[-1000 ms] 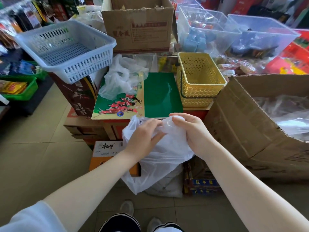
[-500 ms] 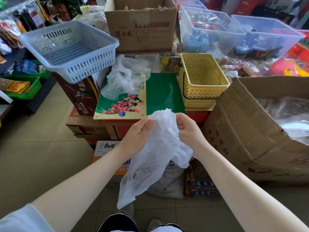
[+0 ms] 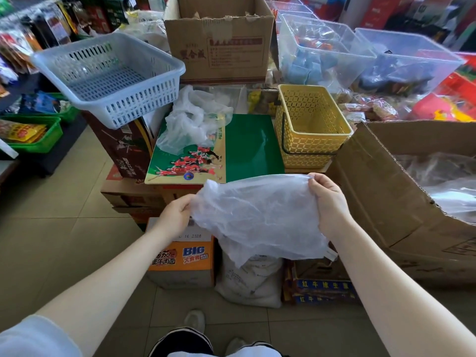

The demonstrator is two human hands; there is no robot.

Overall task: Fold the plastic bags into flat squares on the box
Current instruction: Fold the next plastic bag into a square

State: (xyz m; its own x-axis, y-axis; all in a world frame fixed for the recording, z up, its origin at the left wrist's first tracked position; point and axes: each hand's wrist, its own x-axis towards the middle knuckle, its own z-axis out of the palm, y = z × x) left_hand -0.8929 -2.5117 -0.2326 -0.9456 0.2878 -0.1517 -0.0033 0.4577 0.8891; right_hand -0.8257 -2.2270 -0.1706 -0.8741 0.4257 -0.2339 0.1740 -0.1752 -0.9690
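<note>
A thin translucent white plastic bag (image 3: 257, 217) hangs stretched wide in the air just in front of the green-topped box (image 3: 247, 148). My left hand (image 3: 175, 215) pinches its left edge and my right hand (image 3: 328, 199) grips its upper right corner. The bag's lower part droops over the goods on the floor. A crumpled pile of more plastic bags (image 3: 193, 122) lies on the box's far left part.
A yellow basket (image 3: 309, 130) stands on the box's right side. A grey-blue basket (image 3: 108, 76) sits tilted to the left, a brown carton (image 3: 221, 39) behind. A big open cardboard box (image 3: 401, 191) holding plastic is at right. Cartons and a sack (image 3: 252, 282) crowd the floor below.
My hands have pulled apart, spreading the bunched bag out wide and level; the right hand rose and moved right, the left hand moved down and left.
</note>
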